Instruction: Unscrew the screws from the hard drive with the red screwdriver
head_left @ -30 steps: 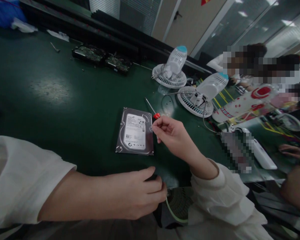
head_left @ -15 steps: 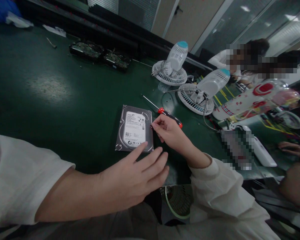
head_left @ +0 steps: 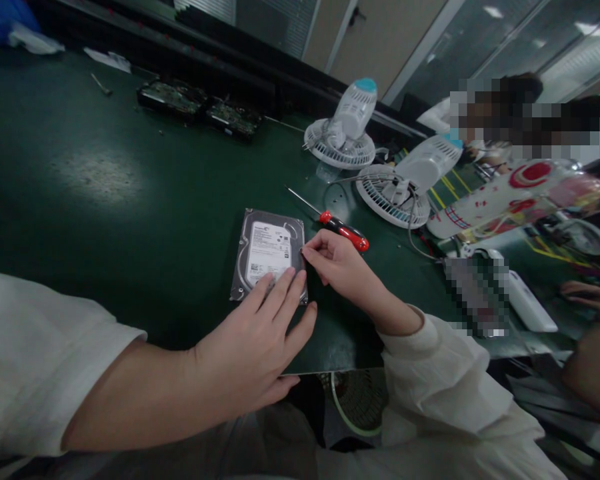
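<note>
A hard drive [head_left: 270,250] lies label side up on the green worktop, its metal cover bearing a white sticker. My left hand [head_left: 260,327] is spread with its fingertips over the drive's near edge, covering the lower part of the label. At the drive's right edge, my right hand [head_left: 337,267] pinches with thumb and forefinger; whatever sits between the tips is too small to make out. Just beyond that hand rests a screwdriver [head_left: 344,231] with a red and black handle, its shaft pointing up and left.
Two dark drives with exposed circuit boards [head_left: 173,99] sit at the back. White fans [head_left: 341,127] lie face down at the back right, beside a red and white bottle [head_left: 495,197]. Other people work at the right. Below the table edge [head_left: 350,371] stands a basket [head_left: 357,400].
My left hand has moved left and forward, its fingers now over the drive's near part. My right hand stays pinched at the drive's right edge.
</note>
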A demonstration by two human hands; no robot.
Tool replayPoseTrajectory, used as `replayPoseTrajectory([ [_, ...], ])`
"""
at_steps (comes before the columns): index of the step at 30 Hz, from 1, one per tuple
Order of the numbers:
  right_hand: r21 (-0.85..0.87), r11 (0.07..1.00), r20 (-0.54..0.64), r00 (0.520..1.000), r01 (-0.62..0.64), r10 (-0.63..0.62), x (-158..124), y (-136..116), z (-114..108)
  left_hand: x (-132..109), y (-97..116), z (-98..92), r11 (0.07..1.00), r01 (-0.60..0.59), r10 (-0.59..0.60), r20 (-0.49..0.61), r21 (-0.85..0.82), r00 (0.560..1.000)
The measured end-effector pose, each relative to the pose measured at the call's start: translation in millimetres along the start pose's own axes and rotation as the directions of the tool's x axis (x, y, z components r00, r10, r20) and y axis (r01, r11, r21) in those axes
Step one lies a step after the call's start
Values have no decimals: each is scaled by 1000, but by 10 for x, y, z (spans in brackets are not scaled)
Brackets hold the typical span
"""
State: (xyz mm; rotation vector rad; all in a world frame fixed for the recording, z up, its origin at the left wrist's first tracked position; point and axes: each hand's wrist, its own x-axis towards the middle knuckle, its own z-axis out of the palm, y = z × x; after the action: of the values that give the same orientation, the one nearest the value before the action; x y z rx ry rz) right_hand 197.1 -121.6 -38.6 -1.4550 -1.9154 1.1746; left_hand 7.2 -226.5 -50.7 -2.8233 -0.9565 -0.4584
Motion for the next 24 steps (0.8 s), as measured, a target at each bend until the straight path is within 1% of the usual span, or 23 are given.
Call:
replayPoseTrajectory([
  [9, 25, 996, 40, 996, -82, 81, 26, -7, -17, -3, 4, -12, 1000, -5, 5, -5, 5, 1000],
  [19, 46, 993, 40, 994, -106, 104, 24, -26, -31, 6, 3, -20, 1000, -7, 7, -2, 4, 1000],
  [24, 64, 994, 50, 995, -94, 91, 32, 3, -47, 6, 1, -18, 1000, -11, 11, 12, 3, 1000],
])
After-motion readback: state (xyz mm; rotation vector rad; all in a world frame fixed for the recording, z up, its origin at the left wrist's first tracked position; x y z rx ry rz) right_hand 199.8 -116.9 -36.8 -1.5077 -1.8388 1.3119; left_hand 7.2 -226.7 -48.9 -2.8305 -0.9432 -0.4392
